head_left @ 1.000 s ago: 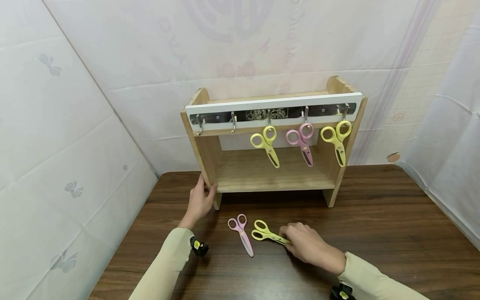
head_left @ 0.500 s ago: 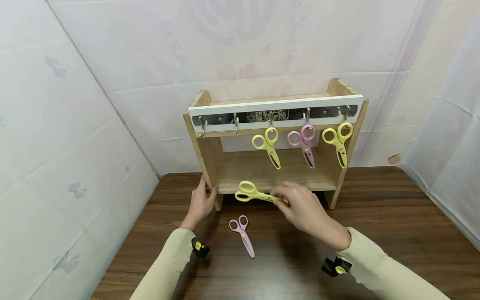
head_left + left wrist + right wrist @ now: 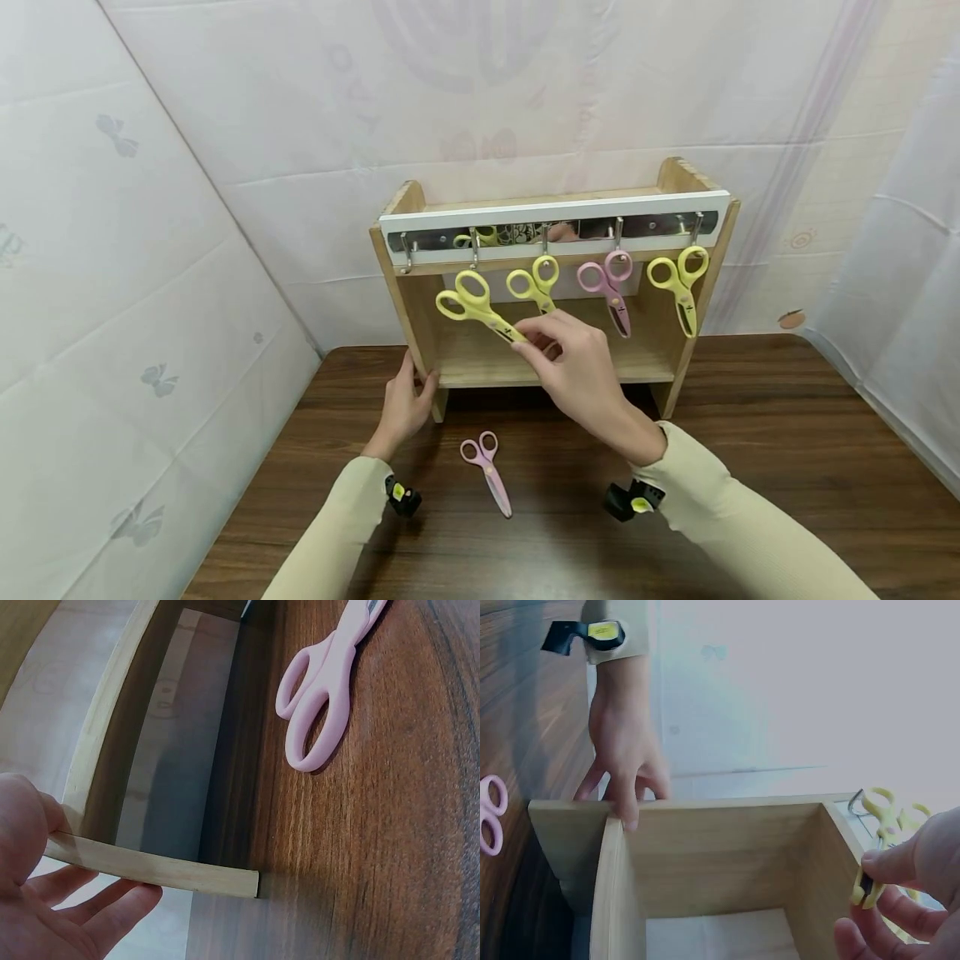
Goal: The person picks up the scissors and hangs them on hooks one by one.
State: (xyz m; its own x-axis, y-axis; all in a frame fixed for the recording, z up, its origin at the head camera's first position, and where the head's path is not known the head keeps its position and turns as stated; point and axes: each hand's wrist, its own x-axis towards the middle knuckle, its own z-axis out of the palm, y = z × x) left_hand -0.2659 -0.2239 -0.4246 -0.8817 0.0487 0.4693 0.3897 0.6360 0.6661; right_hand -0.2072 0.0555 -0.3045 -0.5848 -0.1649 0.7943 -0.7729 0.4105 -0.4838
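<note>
My right hand (image 3: 573, 367) pinches yellow scissors (image 3: 472, 302) by the blade end. Their handle loops point up and left, just below the second hook from the left. In the right wrist view, thumb and fingers close on the yellow blades (image 3: 867, 889). My left hand (image 3: 402, 406) grips the lower left side panel of the wooden rack (image 3: 420, 325), thumb inside and fingers outside, as the left wrist view shows. From the hook rail (image 3: 442, 237) hang yellow scissors (image 3: 542, 279), purple scissors (image 3: 609, 287) and more yellow scissors (image 3: 681, 287). Pink scissors (image 3: 489, 473) lie on the table.
The rack stands on a dark brown wooden table (image 3: 787, 450). Its two leftmost hooks (image 3: 407, 250) carry nothing. Pale patterned cloth (image 3: 300, 217) encloses the back and sides. A shelf board (image 3: 480, 367) spans the rack low down.
My right hand has picked the yellow scissors up off the table and raised them toward the rail, loops now tilted upward. My left hand keeps its grip on the rack.
</note>
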